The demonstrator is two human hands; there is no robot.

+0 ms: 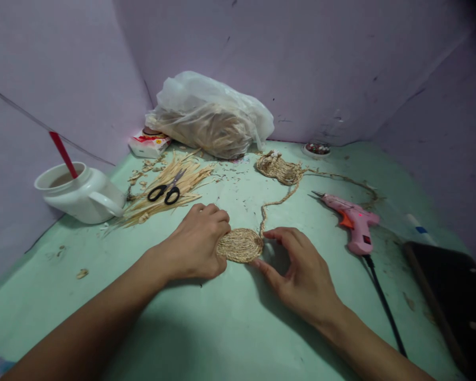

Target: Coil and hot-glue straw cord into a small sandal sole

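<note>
The left hand [204,238] is pinching the left end of a coiled oval [240,247], fingers curled tightly over it, apparently to keep the coil flat and from turning. The right hand [301,275] is spreading thumb and forefinger around the opposite end, tips meeting its rim near where the braided cord [281,201] is leaving; whether that grip is squeezing, I cannot tell. The oval is lying on the middle of the tabletop [230,323], its tight, straw-coloured rings showing a ropy texture with darker flecks.

Beyond it, the cord is winding toward a second woven piece [280,168] nearer the far edge, probably left slack so the oval can turn freely. A pink glue gun [355,214] is lying toward the right edge, likely within easy reach of the right hand. Scissors [174,183] are resting on dry strips [194,180] toward the far left corner, perhaps for trimming. A stuffed plastic bag [210,116] is sitting against the far edge, seemingly out of the way.
</note>
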